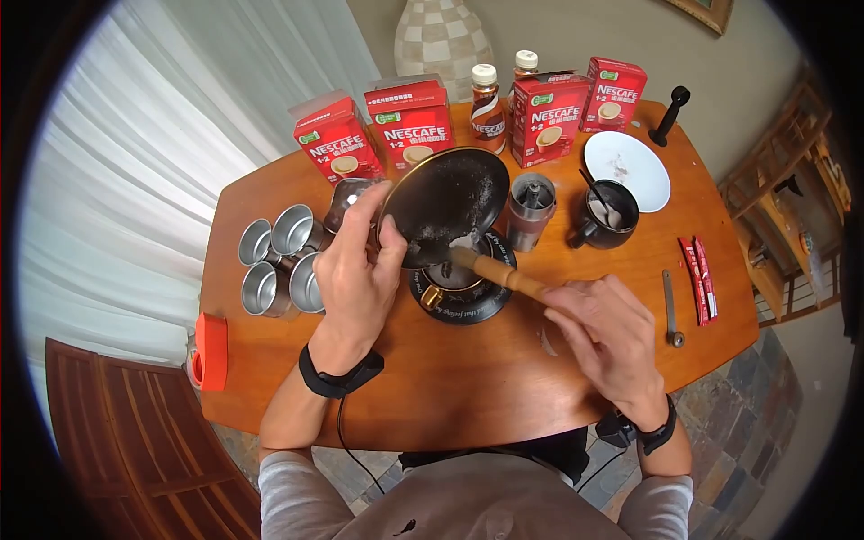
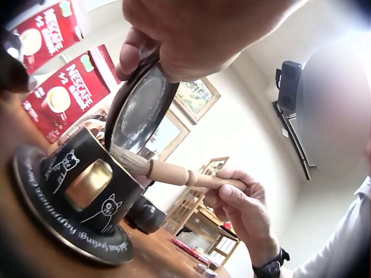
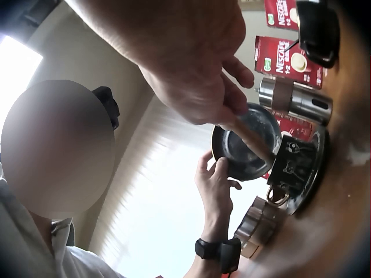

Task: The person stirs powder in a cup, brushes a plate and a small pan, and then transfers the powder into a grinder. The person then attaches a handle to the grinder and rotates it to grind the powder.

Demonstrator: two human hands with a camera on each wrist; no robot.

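Note:
My left hand (image 1: pixel 354 274) grips a small black dish (image 1: pixel 450 189) by its left rim, tilted over a black cup (image 2: pixel 119 194). White powder clings to the dish's inner face. Cat drawings and a gold handle (image 1: pixel 433 296) mark the cup, which stands on a black saucer (image 1: pixel 463 316) with white lettering. In my right hand (image 1: pixel 607 335) is a brush (image 1: pixel 504 273), held by its wooden handle. Its pale bristles (image 2: pixel 128 160) meet the dish's lower edge, right over the cup's mouth. Powdery white shows inside the cup.
Red Nescafe boxes (image 1: pixel 414 123) and bottles (image 1: pixel 488 112) line the back. A steel grinder (image 1: pixel 529 220) stands behind the cup, steel cups (image 1: pixel 263 290) to the left. Rightward are a black mug (image 1: pixel 605 236) with a spoon, a white plate (image 1: pixel 652 171) and red sachets (image 1: pixel 699 279).

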